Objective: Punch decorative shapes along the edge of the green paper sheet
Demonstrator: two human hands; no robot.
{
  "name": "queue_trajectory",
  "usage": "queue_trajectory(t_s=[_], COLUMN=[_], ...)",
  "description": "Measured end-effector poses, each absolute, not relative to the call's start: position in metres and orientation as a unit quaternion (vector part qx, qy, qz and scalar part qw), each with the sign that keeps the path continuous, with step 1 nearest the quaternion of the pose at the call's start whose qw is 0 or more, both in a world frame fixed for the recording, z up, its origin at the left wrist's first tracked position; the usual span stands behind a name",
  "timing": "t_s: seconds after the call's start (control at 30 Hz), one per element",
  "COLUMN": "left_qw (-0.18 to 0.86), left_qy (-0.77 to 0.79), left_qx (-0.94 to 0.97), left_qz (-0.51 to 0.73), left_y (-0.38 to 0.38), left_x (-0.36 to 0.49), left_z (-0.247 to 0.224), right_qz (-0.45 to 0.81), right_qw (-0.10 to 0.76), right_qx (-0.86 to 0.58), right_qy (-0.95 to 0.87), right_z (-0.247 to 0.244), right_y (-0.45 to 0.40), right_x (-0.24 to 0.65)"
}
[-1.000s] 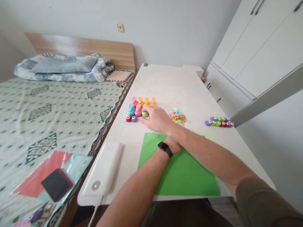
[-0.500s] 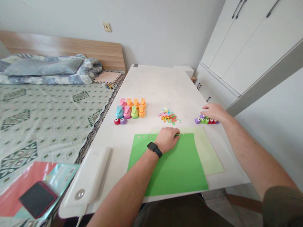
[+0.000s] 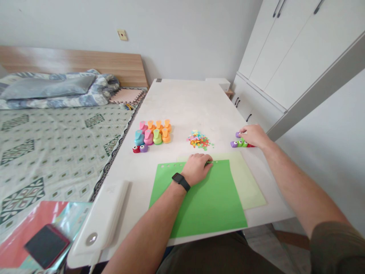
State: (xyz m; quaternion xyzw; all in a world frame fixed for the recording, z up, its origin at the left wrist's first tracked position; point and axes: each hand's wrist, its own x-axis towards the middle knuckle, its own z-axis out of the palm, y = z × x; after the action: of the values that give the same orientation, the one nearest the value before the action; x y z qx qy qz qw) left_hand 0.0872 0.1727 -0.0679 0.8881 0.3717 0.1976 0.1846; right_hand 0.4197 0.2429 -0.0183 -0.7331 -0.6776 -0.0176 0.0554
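White table: confetti heap lies between lever punches and right hand

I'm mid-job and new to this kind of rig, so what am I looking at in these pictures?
There's no machine, just a person's bare left hand and right hand. Every picture comes from one head-worn camera, looking forward and down. On the table, colorful punches stand at left, paper bits lie mid-table, and small punches sit at right. The left hand rests on green paper, which overlaps a pale sheet. The right hand is at a purple punch; whether it's gripped is unclear.
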Motion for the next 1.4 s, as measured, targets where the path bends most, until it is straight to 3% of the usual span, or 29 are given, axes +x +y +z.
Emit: queue_trajectory(t_s=[0.1,0.17,0.33,0.47,0.77,1.4], left_qw=[0.187,0.189,0.191,0.192,0.195,0.195], left_qy=[0.37,0.368,0.367,0.361,0.356,0.357], left_qx=[0.888,0.888,0.886,0.886,0.885,0.883], left_qz=[0.2,0.202,0.208,0.218,0.227,0.236], left_y=[0.173,0.173,0.174,0.175,0.175,0.175], left_x=[0.087,0.087,0.089,0.09,0.089,0.091], left_z=[-0.068,-0.069,-0.072,-0.073,-0.074,-0.074], right_qz=[0.017,0.111,0.311,0.38,0.391,0.339], right_qw=[0.187,0.262,0.339,0.307,0.282,0.264], right_qx=[-0.708,-0.667,-0.565,-0.537,-0.502,-0.532], right_qy=[-0.681,-0.689,-0.685,-0.688,-0.718,-0.729], right_z=[-0.012,-0.014,-0.035,-0.048,-0.042,-0.031], right_y=[0.225,0.211,0.183,0.174,0.162,0.155], right_x=[0.404,0.39,0.359,0.345,0.339,0.334])
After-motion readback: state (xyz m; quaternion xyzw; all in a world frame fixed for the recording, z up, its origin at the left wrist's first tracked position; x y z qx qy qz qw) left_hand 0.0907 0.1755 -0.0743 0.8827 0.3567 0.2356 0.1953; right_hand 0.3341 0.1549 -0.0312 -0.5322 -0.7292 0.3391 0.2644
